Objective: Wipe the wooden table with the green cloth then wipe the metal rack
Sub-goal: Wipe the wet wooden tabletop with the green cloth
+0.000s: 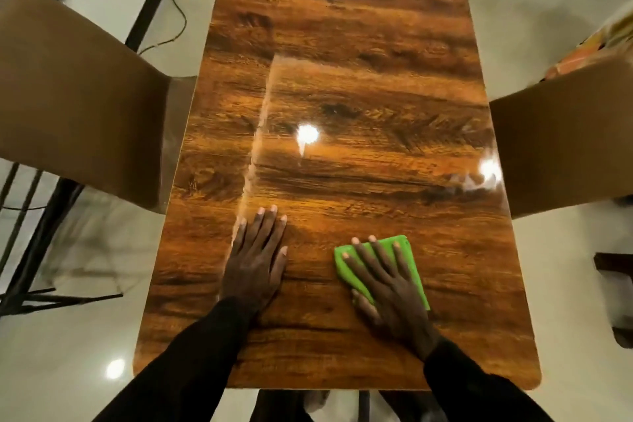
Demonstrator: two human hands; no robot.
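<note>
The wooden table (342, 86) has a glossy brown grain top and runs away from me, with lamp glare near its middle. Near its front edge lies the folded green cloth (409, 259). My right hand (387, 281) lies flat on the cloth with fingers spread and straight, pressing it to the wood. My left hand (257, 257) rests flat on the bare tabletop to the left of the cloth, fingers straight. A black metal frame (30, 226) stands at the far left by the floor; I cannot tell whether it is the rack.
A tan chair (75, 92) stands at the table's left side and another tan chair (561, 144) at its right side. A dark cable (180, 7) trails over the pale floor at the upper left. A colourful cushion (592, 44) shows at the right edge.
</note>
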